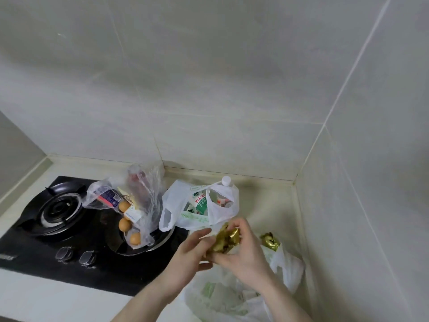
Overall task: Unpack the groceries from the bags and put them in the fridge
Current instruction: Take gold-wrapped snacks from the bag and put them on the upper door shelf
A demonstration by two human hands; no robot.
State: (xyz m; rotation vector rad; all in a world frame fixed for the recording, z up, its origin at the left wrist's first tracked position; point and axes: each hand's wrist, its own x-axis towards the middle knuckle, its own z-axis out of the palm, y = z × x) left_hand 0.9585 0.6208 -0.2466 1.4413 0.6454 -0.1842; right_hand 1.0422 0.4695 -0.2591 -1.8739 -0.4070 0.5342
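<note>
Both my forearms come up from the bottom edge over a crumpled white bag (222, 296) lying low on the pale surface (262, 205). Left hand (185, 252) and right hand (241, 252) meet in the middle around a gold packet (226, 240). Right grip is clenched on the packet, fingers curled over its top and thumb under it. Left grip also grasps it from the left side, fingertips pinching the foil edge. Packet is held in the air, above the surface, just in front of a second white bag (199, 205).

That second bag stands upright near the back wall, with a green-label bottle (200, 202) and a white-capped bottle (226, 181) sticking out of it. A second gold packet (270, 240) sits at the right, on top of a third white bag (287, 268), close to the side wall.

At the left is a black gas stove (76, 254) with a burner (58, 208) and two knobs (75, 255). A clear bag (139, 196) rests on the stove's right burner; I see brown eggs (125, 214) in it, a blue-and-red carton (109, 197) and a reddish bottle, blurred through the plastic.
</note>
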